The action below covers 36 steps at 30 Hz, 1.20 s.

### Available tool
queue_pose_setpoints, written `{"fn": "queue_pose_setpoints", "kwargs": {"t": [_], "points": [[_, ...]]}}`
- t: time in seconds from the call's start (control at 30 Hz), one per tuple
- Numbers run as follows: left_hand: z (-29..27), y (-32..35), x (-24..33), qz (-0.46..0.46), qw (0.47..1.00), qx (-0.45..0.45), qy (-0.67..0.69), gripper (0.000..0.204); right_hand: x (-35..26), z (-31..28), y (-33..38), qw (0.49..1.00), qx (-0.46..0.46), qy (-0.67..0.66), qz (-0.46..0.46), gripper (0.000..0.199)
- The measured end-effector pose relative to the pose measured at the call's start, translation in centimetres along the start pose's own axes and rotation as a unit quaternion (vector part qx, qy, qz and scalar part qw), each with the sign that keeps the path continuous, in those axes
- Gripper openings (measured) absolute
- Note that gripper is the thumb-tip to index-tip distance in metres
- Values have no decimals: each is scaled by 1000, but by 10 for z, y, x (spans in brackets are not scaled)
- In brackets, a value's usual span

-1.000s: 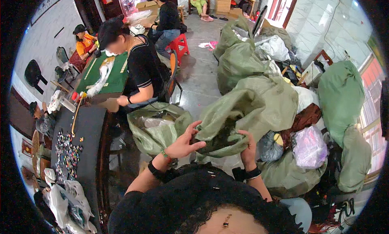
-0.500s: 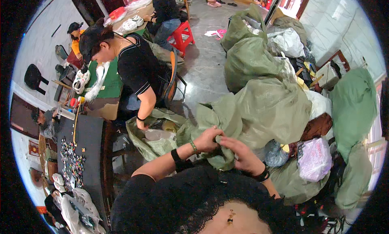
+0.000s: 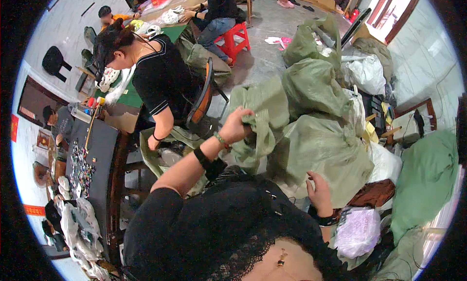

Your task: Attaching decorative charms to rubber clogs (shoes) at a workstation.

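Observation:
My left hand (image 3: 236,125) is closed round a bunched part of a green woven sack (image 3: 265,98), lifted in front of me. Its loose cloth hangs below and to the right of my fingers. My right hand (image 3: 319,192) holds nothing, its thumb and fingers apart, just in front of a full green sack (image 3: 318,159). Left of my left arm, a seated co-worker in black reaches one hand (image 3: 153,143) down into an opened green sack (image 3: 148,157).
More stuffed sacks (image 3: 316,89) stand ahead to the right. A purple-white bag (image 3: 357,232) lies by my right wrist. On the left, a dark table (image 3: 103,154) bears small coloured pieces and plastic bags. An orange-backed chair (image 3: 202,93) and red stool (image 3: 236,40) stand ahead.
My hands were together on the sack's cloth. The right one has let go and moved right and down; the left has raised the cloth forward. The view has shifted too.

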<state>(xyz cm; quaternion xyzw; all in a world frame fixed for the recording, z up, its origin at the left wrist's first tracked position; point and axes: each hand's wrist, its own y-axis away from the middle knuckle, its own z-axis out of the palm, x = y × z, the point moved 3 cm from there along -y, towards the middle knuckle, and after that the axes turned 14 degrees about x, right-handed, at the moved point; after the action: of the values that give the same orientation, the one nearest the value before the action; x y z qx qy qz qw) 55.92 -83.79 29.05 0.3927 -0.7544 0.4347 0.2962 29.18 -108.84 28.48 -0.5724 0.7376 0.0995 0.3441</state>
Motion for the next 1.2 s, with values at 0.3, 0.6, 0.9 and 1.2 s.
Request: {"fn": "queue_pose_setpoints", "kwargs": {"t": [0.3, 0.6, 0.9, 1.2], "points": [[4, -169, -41, 37, 991, 120, -38, 31, 36, 17, 6, 992, -3, -10, 129, 28], [-2, -335, -161, 14, 973, 191, -129, 34, 50, 37, -50, 964, 30, 89, 249, 29], [-5, -472, -373, -107, 958, 132, -233, 38, 19, 89, -171, 953, 29, 23, 302, 30], [-42, -514, -468, -151, 937, 119, -290, 53, 11, 96, -223, 939, -41, 83, 330, 30]]}}
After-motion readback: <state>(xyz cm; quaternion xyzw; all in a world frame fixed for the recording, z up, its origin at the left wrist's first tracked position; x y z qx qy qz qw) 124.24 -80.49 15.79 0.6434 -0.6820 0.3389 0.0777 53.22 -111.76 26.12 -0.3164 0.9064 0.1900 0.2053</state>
